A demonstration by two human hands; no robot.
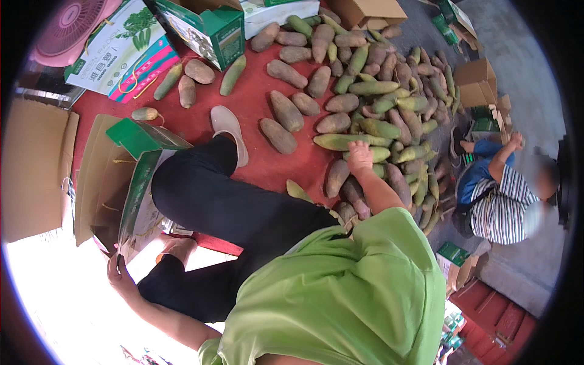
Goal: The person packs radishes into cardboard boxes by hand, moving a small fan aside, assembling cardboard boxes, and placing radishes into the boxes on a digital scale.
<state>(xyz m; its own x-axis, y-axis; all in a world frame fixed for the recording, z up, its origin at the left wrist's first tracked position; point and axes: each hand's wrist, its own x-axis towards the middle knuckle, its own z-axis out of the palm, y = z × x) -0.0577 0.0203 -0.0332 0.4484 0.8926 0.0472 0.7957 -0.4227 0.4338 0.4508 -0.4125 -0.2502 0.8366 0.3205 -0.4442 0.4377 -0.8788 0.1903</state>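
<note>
My right hand (360, 156) reaches into the heap, its fingers stretched over a long green radish (328, 142) and touching it. More green radishes (380, 128) lie around it, with purplish-brown tubers (334, 123) among and beside them. At the lower left, my left hand (123, 283) has its fingers closed at the near edge of an open green-and-white carton (135, 188). That carton lies tilted beside my knee, its brown inside showing. A few brown tubers (283, 111) lie apart from the heap on the red floor covering (252, 170).
A printed carton (121, 52) and a pink fan (70, 30) stand at the far left. Another green carton (222, 36) is behind. At left rises a large brown cardboard box (36, 170). A person in a striped shirt (502, 210) sits on the right near small boxes (477, 82).
</note>
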